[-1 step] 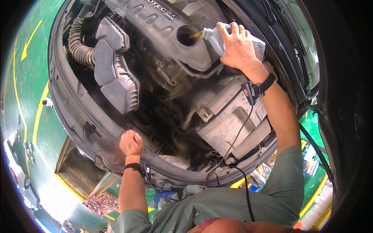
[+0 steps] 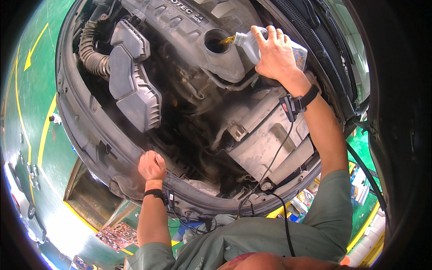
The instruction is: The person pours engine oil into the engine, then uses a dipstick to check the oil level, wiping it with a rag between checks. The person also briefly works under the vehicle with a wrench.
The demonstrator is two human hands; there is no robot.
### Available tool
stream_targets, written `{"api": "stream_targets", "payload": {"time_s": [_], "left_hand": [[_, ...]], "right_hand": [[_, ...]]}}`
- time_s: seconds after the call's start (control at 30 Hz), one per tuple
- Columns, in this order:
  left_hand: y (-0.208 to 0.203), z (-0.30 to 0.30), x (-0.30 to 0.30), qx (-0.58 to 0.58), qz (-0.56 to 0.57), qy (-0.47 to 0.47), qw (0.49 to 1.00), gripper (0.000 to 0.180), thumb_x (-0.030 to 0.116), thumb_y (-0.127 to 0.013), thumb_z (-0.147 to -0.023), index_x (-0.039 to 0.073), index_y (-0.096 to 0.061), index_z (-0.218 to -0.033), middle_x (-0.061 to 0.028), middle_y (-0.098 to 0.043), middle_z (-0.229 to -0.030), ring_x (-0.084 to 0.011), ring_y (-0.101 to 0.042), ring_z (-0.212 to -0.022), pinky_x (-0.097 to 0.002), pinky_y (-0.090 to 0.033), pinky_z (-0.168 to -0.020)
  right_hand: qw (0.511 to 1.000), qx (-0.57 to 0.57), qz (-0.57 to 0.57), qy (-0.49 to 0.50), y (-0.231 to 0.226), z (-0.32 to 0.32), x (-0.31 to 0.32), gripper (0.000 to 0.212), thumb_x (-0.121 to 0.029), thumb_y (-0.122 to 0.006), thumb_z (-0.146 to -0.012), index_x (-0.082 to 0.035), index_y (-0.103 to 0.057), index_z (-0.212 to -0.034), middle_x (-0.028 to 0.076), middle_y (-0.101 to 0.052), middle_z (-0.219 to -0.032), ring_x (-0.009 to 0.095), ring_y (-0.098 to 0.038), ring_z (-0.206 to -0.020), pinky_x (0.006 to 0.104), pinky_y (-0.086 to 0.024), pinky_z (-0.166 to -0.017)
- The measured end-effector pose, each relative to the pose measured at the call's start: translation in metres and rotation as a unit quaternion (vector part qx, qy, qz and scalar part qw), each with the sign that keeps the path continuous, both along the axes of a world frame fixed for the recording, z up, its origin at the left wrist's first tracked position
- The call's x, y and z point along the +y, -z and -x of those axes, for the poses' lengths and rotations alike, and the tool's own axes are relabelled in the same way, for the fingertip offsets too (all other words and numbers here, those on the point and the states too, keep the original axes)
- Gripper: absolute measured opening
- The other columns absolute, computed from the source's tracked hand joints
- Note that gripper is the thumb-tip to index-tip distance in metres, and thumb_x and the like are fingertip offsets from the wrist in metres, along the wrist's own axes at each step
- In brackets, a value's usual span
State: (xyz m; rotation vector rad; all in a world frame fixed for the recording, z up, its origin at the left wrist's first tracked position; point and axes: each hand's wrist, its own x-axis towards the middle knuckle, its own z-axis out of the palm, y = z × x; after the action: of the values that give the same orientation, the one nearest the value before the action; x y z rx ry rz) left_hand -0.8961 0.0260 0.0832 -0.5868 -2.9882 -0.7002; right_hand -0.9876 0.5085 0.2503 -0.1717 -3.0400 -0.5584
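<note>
My right hand (image 2: pixel 276 56) grips a grey plastic oil bottle (image 2: pixel 252 47) from above, tilted with its neck toward the left. Amber oil (image 2: pixel 227 40) runs from its mouth into the dark round opening (image 2: pixel 216 44) in the engine cover (image 2: pixel 180 22). The bottle's neck is just right of that opening, apart from its rim. My left hand (image 2: pixel 152 165) is closed in a fist on the front edge of the engine bay (image 2: pixel 128 150). Whatever its fingers may hold is hidden.
A black air filter housing (image 2: pixel 132 74) with a ribbed hose (image 2: pixel 92 49) sits left of the engine. Nearer me is a dusty, pale box-like cover (image 2: pixel 265 144). A thin cable (image 2: pixel 281 150) hangs from the right wrist device (image 2: pixel 290 107) across the bay. The raised hood (image 2: pixel 396 112) stands at right.
</note>
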Motion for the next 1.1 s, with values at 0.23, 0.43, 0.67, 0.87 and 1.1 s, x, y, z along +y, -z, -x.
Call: {"api": "stream_targets", "payload": {"time_s": [0.23, 0.43, 0.67, 0.87, 1.1], "left_hand": [[0.0003, 0.0004, -0.0001, 0.006, 0.001, 0.003, 1.0, 0.027, 0.033, -0.051, -0.095, 0.012, -0.056, -0.078, -0.008, -0.058, -0.077, -0.0321, -0.058, -0.073, -0.0435, -0.048, -0.064], [-0.0036, 0.0004, 0.0023, -0.006, -0.004, 0.001, 1.0, 0.03, 0.032, -0.048, -0.097, 0.01, -0.055, -0.078, -0.0108, -0.058, -0.077, -0.0349, -0.058, -0.074, -0.0449, -0.048, -0.066], [-0.0032, -0.0001, 0.0022, -0.013, -0.002, -0.004, 1.0, 0.033, 0.033, -0.046, -0.098, 0.009, -0.055, -0.077, -0.012, -0.057, -0.076, -0.0359, -0.058, -0.074, -0.0453, -0.047, -0.067], [-0.0055, 0.0006, 0.0031, -0.012, -0.007, -0.002, 1.0, 0.034, 0.033, -0.046, -0.098, 0.009, -0.055, -0.077, -0.012, -0.057, -0.076, -0.0358, -0.058, -0.074, -0.0451, -0.047, -0.067], [-0.0051, 0.0002, 0.0029, -0.012, 0.0, -0.003, 1.0, 0.033, 0.033, -0.046, -0.098, 0.009, -0.055, -0.077, -0.0119, -0.057, -0.076, -0.0357, -0.058, -0.074, -0.0451, -0.047, -0.067]], "right_hand": [[1.0, 0.007, -0.002, -0.008, -0.0003, -0.0001, 0.0004, 0.094, -0.015, -0.076, -0.066, -0.013, -0.04, -0.153, 0.03, -0.048, -0.138, 0.047, -0.048, -0.129, 0.0555, -0.039, -0.107], [1.0, 0.009, -0.01, -0.011, 0.0, 0.0003, 0.001, 0.094, -0.015, -0.077, -0.066, -0.013, -0.04, -0.153, 0.03, -0.048, -0.138, 0.047, -0.049, -0.129, 0.0559, -0.04, -0.107], [1.0, 0.008, -0.008, -0.009, -0.0009, 0.0018, -0.0008, 0.095, -0.016, -0.078, -0.066, -0.014, -0.04, -0.153, 0.029, -0.048, -0.138, 0.047, -0.048, -0.13, 0.056, -0.039, -0.109], [1.0, 0.008, -0.007, -0.01, -0.0011, 0.0022, -0.0017, 0.096, -0.017, -0.079, -0.066, -0.014, -0.039, -0.153, 0.029, -0.048, -0.138, 0.047, -0.048, -0.13, 0.0564, -0.039, -0.109], [1.0, 0.005, -0.009, -0.008, 0.0025, 0.0035, -0.0028, 0.096, -0.016, -0.078, -0.066, -0.014, -0.039, -0.153, 0.029, -0.048, -0.139, 0.047, -0.048, -0.131, 0.0573, -0.039, -0.108]]}}
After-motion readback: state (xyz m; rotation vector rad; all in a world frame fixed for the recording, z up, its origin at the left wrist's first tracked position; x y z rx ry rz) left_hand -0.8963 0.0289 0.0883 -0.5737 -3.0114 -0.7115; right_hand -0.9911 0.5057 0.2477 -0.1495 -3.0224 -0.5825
